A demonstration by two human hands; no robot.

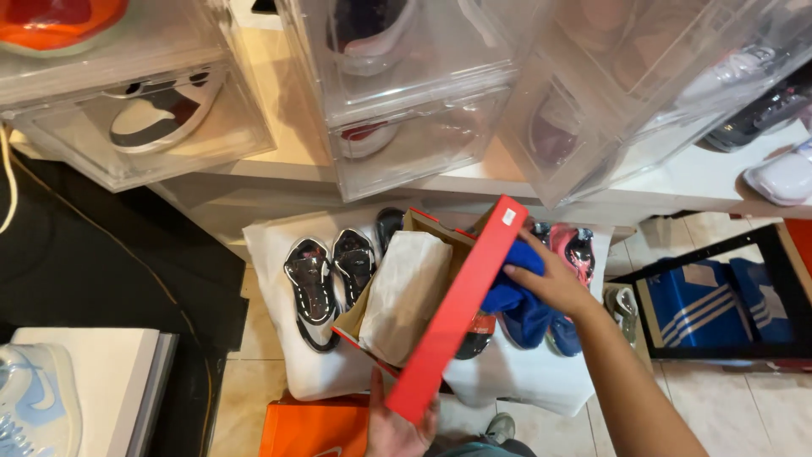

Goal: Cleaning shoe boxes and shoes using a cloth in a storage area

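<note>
At centre, above the white floor cushion (288, 372), the left hand (397, 427) clasps the hinged red cardboard shoebox (452, 313); the right hand (550, 283) clutches a blue shoe (516, 296) beside its lid. Judged step: boxing; next, lower the shoe inside.

The red rectangular cardboard shoebox (452, 313) looks matt, its white tissue paper (404, 292) crinkled. The blue cloth (514, 283) looks soft. The clear plastic display boxes (406, 93) shine glossy.

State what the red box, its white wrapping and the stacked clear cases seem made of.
Red box: likely cardboard, matte red outside, brown inside. White wrapping: looks like thin tissue paper, creased and soft. Clear cases: apparently rigid plastic, glossy and see-through, shoes visible inside.
</note>
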